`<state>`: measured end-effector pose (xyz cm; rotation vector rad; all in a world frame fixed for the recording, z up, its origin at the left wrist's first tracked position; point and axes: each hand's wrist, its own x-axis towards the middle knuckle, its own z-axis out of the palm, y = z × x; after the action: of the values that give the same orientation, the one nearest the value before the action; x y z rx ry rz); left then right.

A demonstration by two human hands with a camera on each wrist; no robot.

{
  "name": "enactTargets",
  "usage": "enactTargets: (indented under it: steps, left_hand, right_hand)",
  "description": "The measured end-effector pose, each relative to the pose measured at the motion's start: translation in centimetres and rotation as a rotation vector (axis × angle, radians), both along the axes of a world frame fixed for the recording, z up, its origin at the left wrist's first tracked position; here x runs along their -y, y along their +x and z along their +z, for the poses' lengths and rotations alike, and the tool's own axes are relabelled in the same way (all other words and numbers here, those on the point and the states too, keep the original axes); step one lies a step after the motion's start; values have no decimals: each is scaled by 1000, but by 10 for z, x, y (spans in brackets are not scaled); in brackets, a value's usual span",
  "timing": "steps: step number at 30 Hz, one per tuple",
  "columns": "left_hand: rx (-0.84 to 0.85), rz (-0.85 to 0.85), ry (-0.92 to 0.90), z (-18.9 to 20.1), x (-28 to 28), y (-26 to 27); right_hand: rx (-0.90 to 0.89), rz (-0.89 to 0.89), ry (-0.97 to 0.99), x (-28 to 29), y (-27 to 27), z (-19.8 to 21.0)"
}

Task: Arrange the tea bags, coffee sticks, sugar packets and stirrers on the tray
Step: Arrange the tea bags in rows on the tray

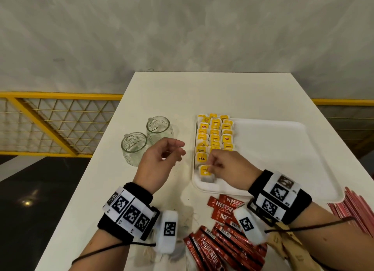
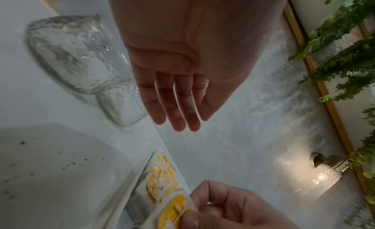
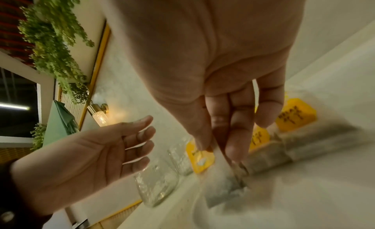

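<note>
A tea bag (image 1: 206, 174) with a yellow tag lies at the near left corner of a white tray (image 1: 283, 149), closest to the person. The right hand (image 1: 226, 167) pinches this tea bag at its tag end between thumb and fingertips; in the right wrist view the thumb and first fingers press together on the bag's paper while its grey pouch trails down onto the tray. Beyond it, rows of tea bags (image 1: 215, 135) with yellow tags fill the tray's left side in three columns running away from the person. The rest of the tray is bare white.

The left hand (image 1: 159, 159) hovers above the bench (image 1: 202, 92) just left of the tray, holding nothing, palm turned inward and fingers loosely extended and slightly spread. It does not touch the tray or the tea bags.

In front of the tray, near the person, red coffee sticks (image 1: 222, 240) lie scattered on the bench in a loose heap, partly under the right forearm. To their right, at the bench's near right edge, sits a stack of thin red stirrers (image 1: 354, 212); I cannot tell exactly what they are. Brown paper packets (image 1: 287, 244) lie under the right wrist.

Left of the left hand, two clear glass jars (image 1: 145, 139) stand upright, side by side, on the bench. Both wrists wear black bands with black-and-white square markers. Behind the bench is a grey marbled wall (image 1: 182, 27) and a yellow railing (image 1: 50, 116).
</note>
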<state>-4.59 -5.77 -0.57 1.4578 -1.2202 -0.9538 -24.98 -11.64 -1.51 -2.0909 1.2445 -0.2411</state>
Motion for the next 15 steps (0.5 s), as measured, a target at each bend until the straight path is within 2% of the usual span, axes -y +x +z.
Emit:
enactTargets:
  steps: [4, 9, 15]
  left_hand:
    - [-4, 0, 22, -6, -2, 3]
    - [9, -15, 37, -9, -1, 6]
    - [13, -18, 42, -9, 0, 10]
  right_hand:
    - [7, -45, 20, -3, 7, -16]
    - [38, -181, -64, 2, 13, -25]
    - [-15, -218, -66, 9, 15, -28]
